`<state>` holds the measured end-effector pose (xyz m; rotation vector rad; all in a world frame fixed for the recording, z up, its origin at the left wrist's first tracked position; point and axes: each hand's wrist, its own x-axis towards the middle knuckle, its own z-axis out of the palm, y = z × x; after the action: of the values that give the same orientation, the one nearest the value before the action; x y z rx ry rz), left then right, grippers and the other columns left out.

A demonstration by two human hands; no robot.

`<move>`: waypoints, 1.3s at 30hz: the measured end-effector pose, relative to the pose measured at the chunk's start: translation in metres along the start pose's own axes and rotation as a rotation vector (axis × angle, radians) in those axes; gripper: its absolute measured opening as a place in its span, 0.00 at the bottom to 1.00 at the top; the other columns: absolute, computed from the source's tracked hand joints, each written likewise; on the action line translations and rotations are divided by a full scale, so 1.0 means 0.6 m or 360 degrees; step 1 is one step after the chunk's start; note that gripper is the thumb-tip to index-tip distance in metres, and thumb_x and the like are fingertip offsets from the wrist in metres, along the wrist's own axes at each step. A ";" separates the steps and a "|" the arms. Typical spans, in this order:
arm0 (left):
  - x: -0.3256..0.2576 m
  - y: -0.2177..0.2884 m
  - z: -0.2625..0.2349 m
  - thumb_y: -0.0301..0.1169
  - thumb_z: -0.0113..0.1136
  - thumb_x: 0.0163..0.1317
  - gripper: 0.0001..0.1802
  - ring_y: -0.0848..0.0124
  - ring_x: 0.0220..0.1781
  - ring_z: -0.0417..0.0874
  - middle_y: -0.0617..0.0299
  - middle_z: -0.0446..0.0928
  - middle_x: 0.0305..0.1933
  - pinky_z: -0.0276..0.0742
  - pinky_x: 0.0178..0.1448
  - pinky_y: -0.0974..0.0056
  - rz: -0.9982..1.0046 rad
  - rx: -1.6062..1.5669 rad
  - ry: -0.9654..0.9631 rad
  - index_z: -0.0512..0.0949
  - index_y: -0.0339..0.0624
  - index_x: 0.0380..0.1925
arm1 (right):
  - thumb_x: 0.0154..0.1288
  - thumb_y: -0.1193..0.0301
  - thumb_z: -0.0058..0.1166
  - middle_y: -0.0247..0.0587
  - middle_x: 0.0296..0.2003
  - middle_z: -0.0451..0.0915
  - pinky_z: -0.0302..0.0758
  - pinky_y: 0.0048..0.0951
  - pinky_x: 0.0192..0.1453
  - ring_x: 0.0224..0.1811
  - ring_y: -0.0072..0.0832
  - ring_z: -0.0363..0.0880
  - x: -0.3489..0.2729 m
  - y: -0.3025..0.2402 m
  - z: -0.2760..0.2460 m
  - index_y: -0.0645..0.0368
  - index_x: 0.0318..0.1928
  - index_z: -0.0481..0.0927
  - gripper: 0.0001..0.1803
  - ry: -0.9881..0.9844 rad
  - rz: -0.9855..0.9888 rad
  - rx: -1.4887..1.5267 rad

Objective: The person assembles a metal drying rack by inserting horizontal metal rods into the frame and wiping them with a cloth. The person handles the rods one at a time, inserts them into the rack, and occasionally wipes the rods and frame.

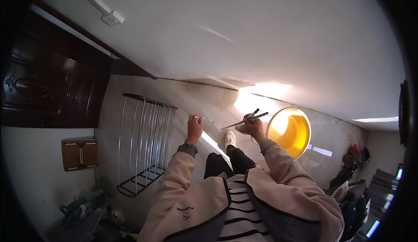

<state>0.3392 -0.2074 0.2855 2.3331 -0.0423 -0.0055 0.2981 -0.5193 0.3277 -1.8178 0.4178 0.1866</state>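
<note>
Head view | left hand [194, 127] pinches a small white piece [201, 117], fingers closed | right hand [254, 126] closed around a bundle of thin dark rods [248, 118] and a pale cloth [242, 129], just beside the yellow basin [291, 132] | risk: loosely gripped rods may slip and drop | pale tiled floor [174, 96], sunlit patch, wire rack [146, 146], dark wooden door [52, 76], white wall.
</note>
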 end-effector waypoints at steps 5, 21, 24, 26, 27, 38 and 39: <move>0.160 -0.022 0.066 0.31 0.61 0.66 0.10 0.46 0.46 0.81 0.44 0.80 0.36 0.78 0.50 0.48 -0.0108 -0.0029 -0.0153 0.82 0.33 0.39 | 0.67 0.68 0.61 0.35 0.31 0.83 0.78 0.30 0.42 0.35 0.21 0.80 0.077 0.003 0.035 0.62 0.40 0.83 0.10 0.0052 0.0090 0.0088; 0.509 -0.154 0.265 0.38 0.56 0.67 0.16 0.42 0.41 0.82 0.40 0.80 0.35 0.78 0.47 0.41 0.0113 0.0262 -0.0421 0.80 0.34 0.30 | 0.67 0.68 0.61 0.31 0.27 0.81 0.76 0.28 0.38 0.31 0.17 0.78 0.224 0.088 0.143 0.60 0.41 0.83 0.08 0.0286 0.0264 0.0064; 0.536 -0.176 0.287 0.37 0.57 0.66 0.16 0.41 0.37 0.82 0.40 0.80 0.30 0.77 0.41 0.43 0.0139 0.0227 -0.0396 0.80 0.33 0.28 | 0.67 0.66 0.61 0.34 0.28 0.83 0.77 0.29 0.39 0.32 0.18 0.80 0.244 0.104 0.161 0.60 0.41 0.83 0.10 0.0283 0.0285 0.0014; 0.551 -0.184 0.296 0.37 0.57 0.66 0.17 0.41 0.37 0.82 0.40 0.80 0.29 0.77 0.41 0.43 0.0243 0.0171 -0.0280 0.80 0.33 0.27 | 0.67 0.65 0.61 0.35 0.28 0.83 0.78 0.30 0.39 0.32 0.19 0.81 0.259 0.116 0.171 0.60 0.41 0.83 0.11 0.0267 0.0263 -0.0014; 0.557 -0.186 0.299 0.37 0.57 0.66 0.17 0.41 0.37 0.82 0.39 0.79 0.29 0.77 0.41 0.43 0.0171 0.0212 -0.0324 0.80 0.33 0.27 | 0.67 0.65 0.61 0.36 0.28 0.83 0.78 0.30 0.39 0.32 0.19 0.81 0.264 0.122 0.175 0.61 0.41 0.83 0.11 0.0250 0.0272 -0.0048; 0.572 -0.185 0.287 0.35 0.56 0.68 0.13 0.43 0.37 0.81 0.42 0.79 0.32 0.77 0.43 0.46 0.0189 0.0057 -0.0417 0.80 0.35 0.35 | 0.62 0.59 0.60 0.57 0.27 0.82 0.78 0.45 0.40 0.32 0.51 0.85 0.363 0.167 0.202 0.65 0.37 0.82 0.19 0.0302 0.0230 -0.0205; 0.565 -0.185 0.283 0.35 0.57 0.68 0.12 0.44 0.37 0.81 0.43 0.79 0.32 0.77 0.42 0.47 0.0095 0.0030 -0.0458 0.80 0.35 0.35 | 0.61 0.58 0.61 0.57 0.28 0.83 0.79 0.45 0.41 0.34 0.50 0.85 0.384 0.171 0.203 0.63 0.39 0.83 0.19 0.0267 0.0297 -0.0254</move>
<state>0.6781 -0.2645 0.0912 2.3319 -0.2562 -0.3120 0.4826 -0.4697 0.1230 -1.9582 0.7092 0.2015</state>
